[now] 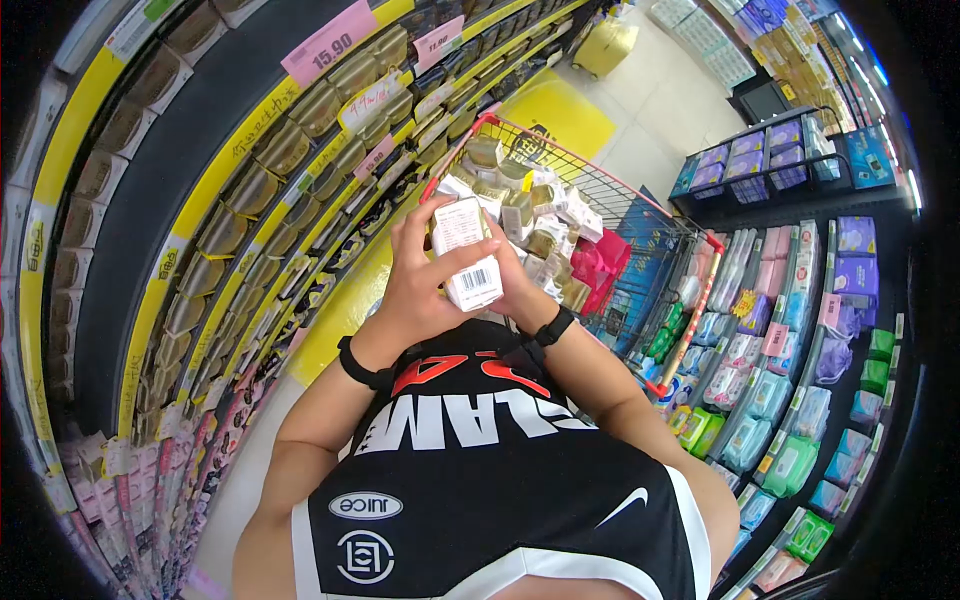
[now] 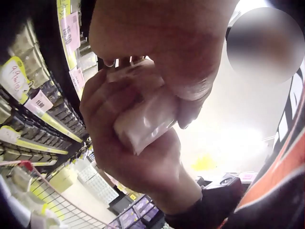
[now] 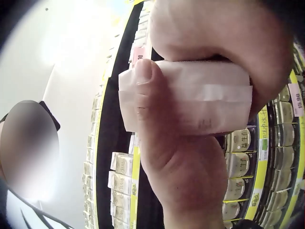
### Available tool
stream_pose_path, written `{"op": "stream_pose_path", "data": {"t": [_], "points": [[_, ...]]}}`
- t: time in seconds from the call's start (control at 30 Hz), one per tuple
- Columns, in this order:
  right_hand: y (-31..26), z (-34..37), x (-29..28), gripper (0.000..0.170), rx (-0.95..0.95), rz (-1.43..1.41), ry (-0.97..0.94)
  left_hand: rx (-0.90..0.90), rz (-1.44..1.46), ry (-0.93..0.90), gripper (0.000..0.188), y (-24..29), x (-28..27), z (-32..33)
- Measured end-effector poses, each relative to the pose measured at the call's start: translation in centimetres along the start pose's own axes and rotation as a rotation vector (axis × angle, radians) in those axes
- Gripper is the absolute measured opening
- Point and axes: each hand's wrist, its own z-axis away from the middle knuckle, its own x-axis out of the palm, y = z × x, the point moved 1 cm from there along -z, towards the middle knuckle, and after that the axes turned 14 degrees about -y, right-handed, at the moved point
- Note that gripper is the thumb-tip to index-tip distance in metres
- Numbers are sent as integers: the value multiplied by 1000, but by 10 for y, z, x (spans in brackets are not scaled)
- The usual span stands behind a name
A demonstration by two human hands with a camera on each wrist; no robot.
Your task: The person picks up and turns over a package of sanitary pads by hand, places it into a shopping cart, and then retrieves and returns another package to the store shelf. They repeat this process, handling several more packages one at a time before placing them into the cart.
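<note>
A white pack (image 1: 466,250) with red print and a barcode is held up in front of the chest in the head view. My left hand (image 1: 405,285) grips its left side, the thumb lying across the printed face. From the other side my right hand (image 1: 517,285) holds the same pack, its palm partly behind it. Up close in the right wrist view, the white wrapper (image 3: 209,98) shows folded seams, with a thumb pressed over one end. The left wrist view shows the pack (image 2: 147,119) between both hands; much of it is covered by fingers.
A shopping cart (image 1: 600,165) heaped with similar packs (image 1: 548,205) and a pink bag (image 1: 602,268) stands just beyond the hands. Shelves of packs with price tags (image 1: 328,45) line the left. At the right are shelves of wipes (image 1: 795,465) and a display rack (image 1: 790,150).
</note>
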Motion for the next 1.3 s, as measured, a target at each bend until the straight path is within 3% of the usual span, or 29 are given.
{"op": "stream_pose_path", "data": {"t": [0.27,0.47,1.3], "points": [[-1,13,-8,45,-16,-78,39,19,111,-72,60,3,9,-3],[-4,15,-9,52,-28,38,31,63,109,-84,62,5,6,-8],[13,17,-16,50,108,-46,-2,33,72,-8,75,9,-5,11]]}}
